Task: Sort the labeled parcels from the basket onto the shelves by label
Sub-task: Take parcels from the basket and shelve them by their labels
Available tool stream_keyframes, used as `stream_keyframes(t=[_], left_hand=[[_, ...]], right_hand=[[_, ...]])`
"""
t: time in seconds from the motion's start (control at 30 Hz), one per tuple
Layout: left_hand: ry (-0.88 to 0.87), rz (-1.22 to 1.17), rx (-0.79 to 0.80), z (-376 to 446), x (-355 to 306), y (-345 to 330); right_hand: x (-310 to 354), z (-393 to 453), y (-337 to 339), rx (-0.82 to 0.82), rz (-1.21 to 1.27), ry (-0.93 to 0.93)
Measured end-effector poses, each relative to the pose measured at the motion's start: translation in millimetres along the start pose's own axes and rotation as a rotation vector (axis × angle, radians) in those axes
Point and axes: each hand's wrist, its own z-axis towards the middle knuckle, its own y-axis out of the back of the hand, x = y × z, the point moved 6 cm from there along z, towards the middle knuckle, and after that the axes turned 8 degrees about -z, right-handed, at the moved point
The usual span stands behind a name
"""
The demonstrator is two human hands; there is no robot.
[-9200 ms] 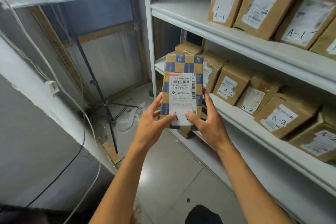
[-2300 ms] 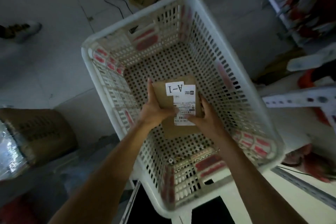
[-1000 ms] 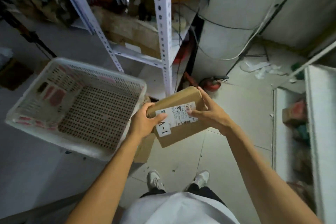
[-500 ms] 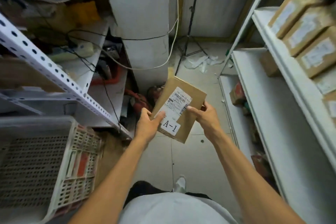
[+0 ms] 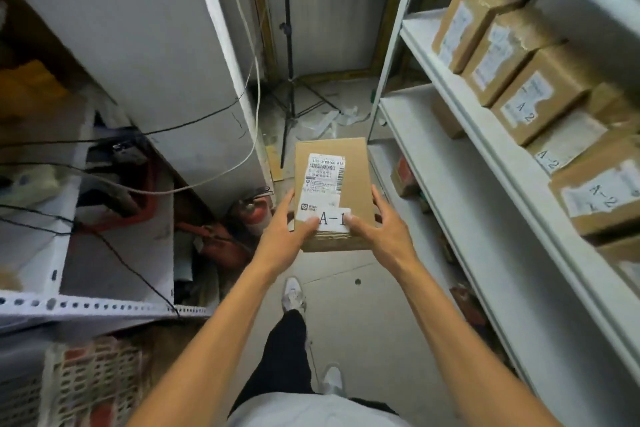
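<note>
A brown cardboard parcel (image 5: pixel 349 170) with a white shipping label and an "A-1" tag is held upright in front of me above the floor. My left hand (image 5: pixel 287 229) grips its lower left edge, thumb on the label. My right hand (image 5: pixel 381 225) grips its lower right edge, thumb beside the tag. White shelves (image 5: pixel 491 163) rise on the right, with a row of brown parcels tagged A-2 (image 5: pixel 533 97) on the upper board in view. A corner of the white basket (image 5: pixel 93 381) shows at the bottom left.
A white pillar (image 5: pixel 156 45) with cables stands ahead on the left. A black tripod (image 5: pixel 289 80) stands at the end of the narrow aisle. A cluttered perforated metal rack (image 5: pixel 86 303) is on the left, a red fire extinguisher (image 5: pixel 256 215) near its foot.
I have turned from the basket toward the right-hand shelves. The parcel has been rotated from tilted to upright with the A-1 tag at the bottom. Both hands still hold it.
</note>
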Motion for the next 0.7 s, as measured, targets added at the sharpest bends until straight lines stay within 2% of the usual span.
stream_keyframes(t=[0.23,0.47,0.7], left_hand=[[-0.096,0.004,0.162,118.8,-79.3,-14.4],[-0.312,0.057,0.316,212.7,-197.5,-31.8],[-0.500,0.061,0.390,276.3,-325.5,-69.4]], right_hand=[[56.3,96.0,50.2,-0.086,-0.007,0.013],[118.3,168.5,113.6,-0.325,-0.009,0.037],[196.3,227.5,206.2,-0.533,-0.105,0.126]])
